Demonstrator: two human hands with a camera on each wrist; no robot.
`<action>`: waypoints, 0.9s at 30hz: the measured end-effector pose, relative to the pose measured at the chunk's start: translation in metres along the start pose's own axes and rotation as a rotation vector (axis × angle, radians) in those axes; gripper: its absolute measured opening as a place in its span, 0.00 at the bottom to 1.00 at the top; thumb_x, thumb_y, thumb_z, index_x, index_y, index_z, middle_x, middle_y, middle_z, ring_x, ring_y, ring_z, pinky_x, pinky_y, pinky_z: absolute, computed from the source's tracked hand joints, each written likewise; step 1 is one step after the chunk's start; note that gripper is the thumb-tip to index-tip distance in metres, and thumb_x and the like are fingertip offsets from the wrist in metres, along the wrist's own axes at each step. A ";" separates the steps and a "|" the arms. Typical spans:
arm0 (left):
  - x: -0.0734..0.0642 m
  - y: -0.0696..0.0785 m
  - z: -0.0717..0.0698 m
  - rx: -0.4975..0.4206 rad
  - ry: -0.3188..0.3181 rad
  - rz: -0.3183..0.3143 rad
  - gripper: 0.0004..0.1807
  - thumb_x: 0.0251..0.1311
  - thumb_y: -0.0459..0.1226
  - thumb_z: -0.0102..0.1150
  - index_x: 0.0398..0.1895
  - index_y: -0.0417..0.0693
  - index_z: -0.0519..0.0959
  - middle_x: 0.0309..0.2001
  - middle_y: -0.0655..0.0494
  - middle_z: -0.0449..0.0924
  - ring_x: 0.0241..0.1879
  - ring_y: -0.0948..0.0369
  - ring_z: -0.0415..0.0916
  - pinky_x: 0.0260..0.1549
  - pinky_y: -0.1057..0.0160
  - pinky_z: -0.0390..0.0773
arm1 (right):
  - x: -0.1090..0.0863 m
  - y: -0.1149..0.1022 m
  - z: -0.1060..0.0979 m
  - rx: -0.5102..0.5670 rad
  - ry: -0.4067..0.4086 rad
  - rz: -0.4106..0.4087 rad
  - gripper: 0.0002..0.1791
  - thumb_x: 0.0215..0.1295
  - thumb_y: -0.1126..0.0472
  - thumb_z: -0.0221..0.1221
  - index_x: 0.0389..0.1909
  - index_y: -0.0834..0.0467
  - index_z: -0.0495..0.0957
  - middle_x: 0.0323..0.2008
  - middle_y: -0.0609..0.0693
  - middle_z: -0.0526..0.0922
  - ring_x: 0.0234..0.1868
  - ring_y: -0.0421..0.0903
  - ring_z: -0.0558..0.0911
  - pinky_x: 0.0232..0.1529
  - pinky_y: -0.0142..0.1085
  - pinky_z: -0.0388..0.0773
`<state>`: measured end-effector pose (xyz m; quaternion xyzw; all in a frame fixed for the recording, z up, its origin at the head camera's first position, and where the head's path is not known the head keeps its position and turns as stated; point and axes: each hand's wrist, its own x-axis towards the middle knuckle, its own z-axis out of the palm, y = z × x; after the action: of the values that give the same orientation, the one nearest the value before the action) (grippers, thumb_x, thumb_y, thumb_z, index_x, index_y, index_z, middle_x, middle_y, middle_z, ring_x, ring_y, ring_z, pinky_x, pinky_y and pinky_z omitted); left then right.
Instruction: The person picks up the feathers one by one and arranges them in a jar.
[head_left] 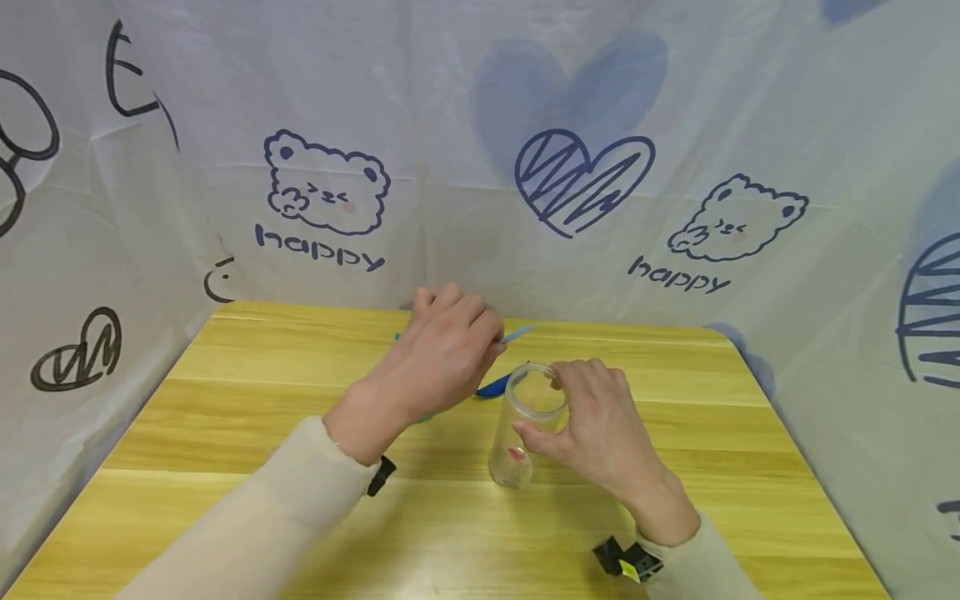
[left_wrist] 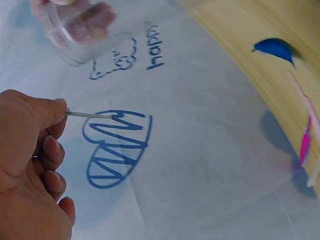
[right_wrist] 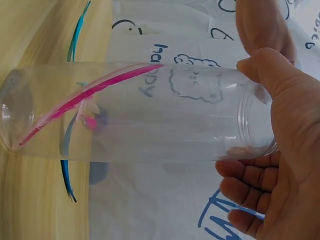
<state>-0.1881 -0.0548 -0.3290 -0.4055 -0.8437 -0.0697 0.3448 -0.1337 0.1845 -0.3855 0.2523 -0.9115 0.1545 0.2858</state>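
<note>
My right hand [head_left: 600,425] grips a clear, open-topped plastic jar [head_left: 501,446] near its rim, thumb on one side and fingers on the other. Inside the jar lies a slender pink feather-like piece [right_wrist: 95,92], slanting from the base up along the wall. To the left and a little beyond the jar is my left hand [head_left: 450,342]. Its thumb and forefinger pinch a thin, pale strip [left_wrist: 90,115], which looks light blue in the head view. The other left fingers are curled in.
On the table [head_left: 262,467], behind the jar, lies a blue feather-like piece [head_left: 493,387]. A pink piece [left_wrist: 305,145] and a teal piece [right_wrist: 77,35] lie farther back. A printed white cloth [head_left: 450,208] hangs along the table's far edge.
</note>
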 end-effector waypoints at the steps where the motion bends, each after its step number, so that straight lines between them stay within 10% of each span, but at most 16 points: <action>1: 0.002 0.002 -0.001 -0.003 0.007 0.005 0.09 0.74 0.43 0.63 0.37 0.50 0.79 0.31 0.58 0.72 0.33 0.55 0.61 0.40 0.51 0.55 | 0.000 0.000 0.000 -0.003 0.003 -0.005 0.37 0.49 0.37 0.76 0.47 0.61 0.78 0.38 0.53 0.84 0.38 0.51 0.79 0.41 0.45 0.71; 20: 0.027 0.033 -0.001 -0.083 0.069 0.105 0.05 0.73 0.41 0.64 0.37 0.51 0.80 0.33 0.58 0.74 0.35 0.55 0.63 0.41 0.53 0.57 | 0.003 0.001 0.001 0.046 -0.019 0.006 0.37 0.50 0.42 0.76 0.55 0.62 0.80 0.38 0.51 0.83 0.39 0.50 0.78 0.43 0.44 0.73; 27: 0.023 0.036 0.006 -0.087 -0.006 0.099 0.10 0.73 0.45 0.64 0.36 0.52 0.80 0.32 0.59 0.72 0.35 0.56 0.62 0.39 0.55 0.58 | 0.004 0.001 0.000 0.047 -0.031 0.019 0.35 0.50 0.42 0.77 0.54 0.58 0.79 0.42 0.52 0.85 0.45 0.51 0.81 0.47 0.49 0.76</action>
<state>-0.1751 -0.0143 -0.3244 -0.4615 -0.8198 -0.0878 0.3275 -0.1369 0.1837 -0.3835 0.2525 -0.9144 0.1746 0.2640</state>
